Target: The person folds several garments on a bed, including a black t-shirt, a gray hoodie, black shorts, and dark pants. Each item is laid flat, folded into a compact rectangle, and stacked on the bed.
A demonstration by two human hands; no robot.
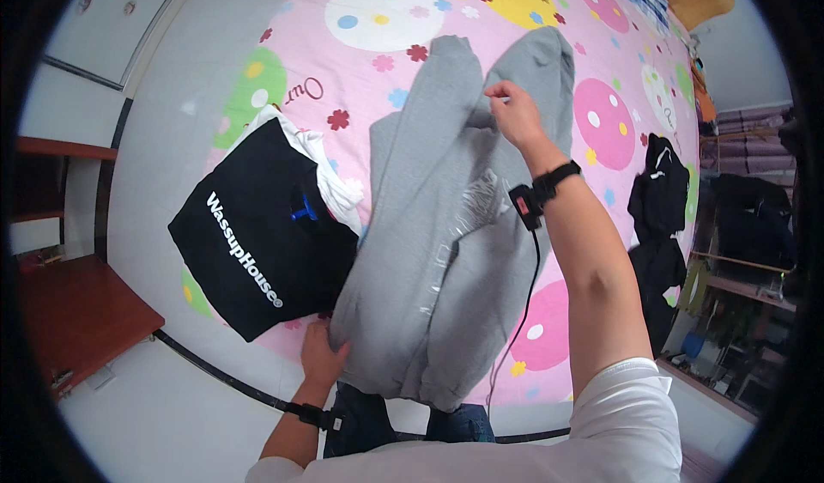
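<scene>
A grey hoodie [412, 251] lies lengthwise before me on the bed, hood at the far end and sleeves folded inward over the body. Pale print shows between the sleeves. My left hand [325, 354] grips its near left edge, thumb on top; the other fingers are partly hidden. Over the far part, between the hood [544, 64] and the cuff of one sleeve [454, 48], hovers my right hand [517, 114]. Its fingers are loosely curled, with a small gap beside the thumb and no cloth visible between them.
Left of the hoodie, a folded black T-shirt [257, 245] with white lettering rests partly over a white garment [331, 174]. Black clothing [656, 199] lies along the right side of the patterned bed sheet [360, 84]. From my right wrist strap hangs a cable [533, 277].
</scene>
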